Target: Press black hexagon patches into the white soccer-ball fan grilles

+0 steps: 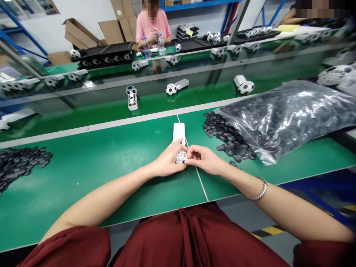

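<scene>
My left hand (167, 162) wraps around a small white fan (178, 133) with a ball-shaped grille head (181, 156); its white handle points away from me over the green table (111, 167). My right hand (202, 159) meets the grille from the right with fingers pinched together, and whether a small piece sits between them I cannot make out. Both hands touch the grille head. A pile of small black hexagon pieces (222, 131) lies just right of my hands, spilling from a clear plastic bag (289, 115).
Another heap of black pieces (19, 163) lies at the far left. A conveyor belt (155, 102) behind carries finished football-patterned fans (175, 87). A person in a pink shirt (154, 26) sits across with water bottles (146, 47). Black trays (105, 52) and cardboard boxes stand beyond.
</scene>
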The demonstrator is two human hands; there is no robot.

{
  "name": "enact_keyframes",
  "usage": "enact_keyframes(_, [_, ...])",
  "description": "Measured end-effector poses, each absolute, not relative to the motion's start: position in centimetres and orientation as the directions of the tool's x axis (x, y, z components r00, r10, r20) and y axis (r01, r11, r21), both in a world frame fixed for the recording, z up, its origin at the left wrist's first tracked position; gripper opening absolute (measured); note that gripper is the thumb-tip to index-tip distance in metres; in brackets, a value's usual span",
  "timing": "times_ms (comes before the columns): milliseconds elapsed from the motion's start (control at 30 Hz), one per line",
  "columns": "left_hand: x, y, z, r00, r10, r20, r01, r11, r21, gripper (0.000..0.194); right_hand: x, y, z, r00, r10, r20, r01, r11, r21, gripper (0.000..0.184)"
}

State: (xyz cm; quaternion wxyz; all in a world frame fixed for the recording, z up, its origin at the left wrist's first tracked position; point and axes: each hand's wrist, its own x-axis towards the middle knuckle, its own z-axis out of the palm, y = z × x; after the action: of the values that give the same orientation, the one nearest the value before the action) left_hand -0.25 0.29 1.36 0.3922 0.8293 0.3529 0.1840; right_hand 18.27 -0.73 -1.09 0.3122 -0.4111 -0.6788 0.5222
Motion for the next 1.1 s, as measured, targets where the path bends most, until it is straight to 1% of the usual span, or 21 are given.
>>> enact_keyframes(67, [-0.4,0.4,1.6,0.686,0.727,-0.005,0.469,-0.438,0.767,0.040,19.6,0.4,-0.7,-0.437,0.899,0.019,0.347,0.188,-0.919,0.017])
enact_keyframes(100, [-0.5,0.4,1.6,0.681,0.732,-0.021,0.485,-0.430,0.762,0.042,20.5,1.1,-0.4,-0.376,0.925,0.054,0.455,0.235,-0.859,0.015])
enact_keyframes(133, [-0.5,0.4,1.7,0.676,0.737,-0.034,0.498,-0.422,0.758,0.044,21.5,1.9,-0.2,-0.288,0.952,0.106,0.584,0.262,-0.768,0.011])
enact_keyframes(167, [-0.6,0.5,1.8,0.673,0.738,-0.043,0.505,-0.417,0.756,0.044,22.5,2.7,0.1,-0.207,0.965,0.161,0.714,0.261,-0.650,0.007])
enact_keyframes(200, [-0.6,0.4,1.9,0.676,0.736,-0.048,0.507,-0.416,0.755,0.044,23.5,3.6,0.2,-0.153,0.969,0.191,0.815,0.233,-0.530,0.005])
enact_keyframes(233, [-0.6,0.4,1.9,0.682,0.729,-0.053,0.505,-0.418,0.755,0.043,24.3,4.4,0.4,-0.126,0.972,0.199,0.883,0.201,-0.424,0.006])
enact_keyframes(267, [-0.7,0.4,1.9,0.690,0.722,-0.056,0.502,-0.421,0.756,0.043,25.0,5.1,0.4,-0.119,0.975,0.186,0.924,0.177,-0.340,0.007])
enact_keyframes(300, [-0.7,0.5,1.9,0.698,0.714,-0.057,0.497,-0.426,0.756,0.043,25.4,5.7,0.3,-0.124,0.980,0.158,0.944,0.166,-0.285,0.008])
enact_keyframes(367, [-0.9,0.7,1.9,0.713,0.698,-0.057,0.487,-0.435,0.757,0.043,25.7,6.4,0.1,-0.153,0.984,0.096,0.957,0.171,-0.234,0.010])
enact_keyframes(467, [-1.4,1.2,2.1,0.753,0.656,-0.056,0.453,-0.454,0.767,0.045,25.6,6.8,-0.4,-0.179,0.983,0.040,0.955,0.183,-0.235,0.013])
enact_keyframes(567, [-2.0,1.3,2.3,0.811,0.582,-0.056,0.405,-0.491,0.772,0.044,25.7,6.7,-0.7,-0.185,0.983,0.008,0.951,0.181,-0.251,0.008])
enact_keyframes(600, [-2.1,1.2,2.3,0.812,0.581,-0.054,0.410,-0.502,0.762,0.044,25.8,6.6,-0.8,-0.191,0.982,-0.006,0.949,0.183,-0.258,0.006])
enact_keyframes(667, [-2.1,0.6,2.2,0.751,0.658,-0.052,0.481,-0.493,0.725,0.050,26.2,6.4,-0.8,-0.208,0.978,-0.029,0.943,0.193,-0.270,0.003])
enact_keyframes(733, [-1.9,-0.1,1.9,0.631,0.774,-0.048,0.585,-0.434,0.685,0.057,26.5,6.1,-0.6,-0.231,0.972,-0.035,0.937,0.213,-0.276,0.001])
enact_keyframes(800, [-1.7,-0.7,1.6,0.555,0.831,-0.034,0.625,-0.390,0.676,0.054,26.7,5.9,-0.4,-0.257,0.966,-0.034,0.931,0.238,-0.278,0.002])
enact_keyframes(867, [-1.8,-0.7,1.5,0.570,0.822,-0.015,0.602,-0.405,0.689,0.048,26.7,5.4,-0.2,-0.275,0.961,-0.041,0.922,0.251,-0.293,0.003])
enact_keyframes(933, [-2.4,-0.3,1.5,0.622,0.783,0.008,0.557,-0.450,0.698,0.047,26.3,4.8,0.1,-0.284,0.957,-0.050,0.905,0.251,-0.343,0.003])
enact_keyframes(967, [-2.8,-0.1,1.5,0.644,0.764,0.021,0.537,-0.472,0.699,0.048,26.0,4.3,0.2,-0.299,0.953,-0.049,0.888,0.260,-0.379,0.006])
enact_keyframes(1033, [-3.6,0.5,1.6,0.681,0.732,0.039,0.508,-0.510,0.695,0.051,25.0,3.3,0.6,-0.371,0.928,-0.034,0.831,0.315,-0.458,0.011])
enact_keyframes(1100, [-4.3,0.8,1.7,0.703,0.710,0.043,0.494,-0.530,0.689,0.053,23.6,2.1,0.9,-0.459,0.888,-0.012,0.751,0.381,-0.539,0.011])
